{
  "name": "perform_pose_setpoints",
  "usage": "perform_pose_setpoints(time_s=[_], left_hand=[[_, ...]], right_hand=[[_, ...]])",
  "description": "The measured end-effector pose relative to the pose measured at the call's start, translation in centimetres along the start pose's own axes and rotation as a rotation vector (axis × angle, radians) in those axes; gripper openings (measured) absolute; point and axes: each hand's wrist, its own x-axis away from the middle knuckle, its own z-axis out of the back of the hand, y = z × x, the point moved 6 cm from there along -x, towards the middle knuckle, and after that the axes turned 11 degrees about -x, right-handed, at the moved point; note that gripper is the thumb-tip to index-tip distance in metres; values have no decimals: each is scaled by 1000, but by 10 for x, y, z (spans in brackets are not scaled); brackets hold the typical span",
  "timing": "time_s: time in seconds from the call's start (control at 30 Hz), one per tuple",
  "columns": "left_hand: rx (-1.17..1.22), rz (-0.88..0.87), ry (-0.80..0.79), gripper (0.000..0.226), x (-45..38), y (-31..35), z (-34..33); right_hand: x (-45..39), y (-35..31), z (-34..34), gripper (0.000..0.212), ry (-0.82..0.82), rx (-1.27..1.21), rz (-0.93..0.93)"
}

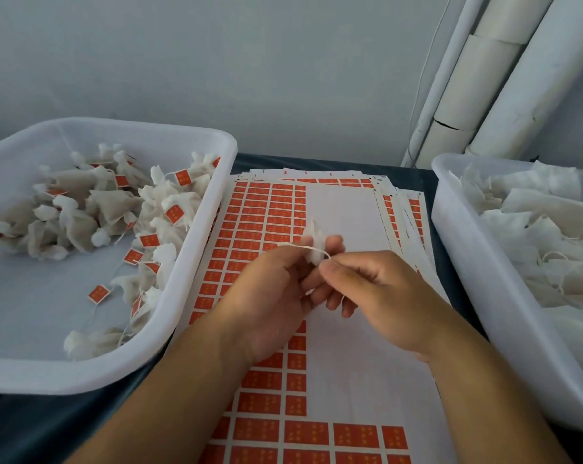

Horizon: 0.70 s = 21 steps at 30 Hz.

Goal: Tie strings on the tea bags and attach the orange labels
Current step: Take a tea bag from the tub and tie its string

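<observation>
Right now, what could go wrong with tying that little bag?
The string is thin and held only at the fingertips of the right hand, so it might slip before the knot is tight. The tea bag pinched in the left hand looks flimsy; a hard pull could tear it.

The tea bag [315,244] is mostly hidden behind the fingers [330,244]; label sheet [343,212] print is unreadable.

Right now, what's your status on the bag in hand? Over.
Left hand grips tea bag over label sheets. Right hand pinches its string. No orange label on it yet. Nothing in the way.
</observation>
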Motion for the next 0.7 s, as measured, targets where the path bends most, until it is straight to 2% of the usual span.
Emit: perform_pose_setpoints(time_s=[0.13,0.2,0.3,0.37,0.47,0.53,0.6,0.7], left_hand=[[-3,-47,108,44,0,6,6],[-90,-73,182,49,0,8,13],[-286,-52,267,51,-1,8,19],[-448,15,305,42,-1,5,19],[-837,-20,236,45,1,4,14],[-993,-96,163,41,2,3,11],[-1078,-147,119,34,2,0,9],[-1230,-208,189,33,0,0,9]], right_hand=[[-1,6,3,37,28,-26,-92],[-2,8,8,40,77,-120,-153],[-2,13,15,41,172,-381,-261],[-2,17,18,41,214,-524,-302],[-2,20,20,41,226,-616,-293],[-3,19,23,41,245,-585,-234],[-4,14,26,41,264,-455,-135],[-2,0,26,39,253,-176,54]])
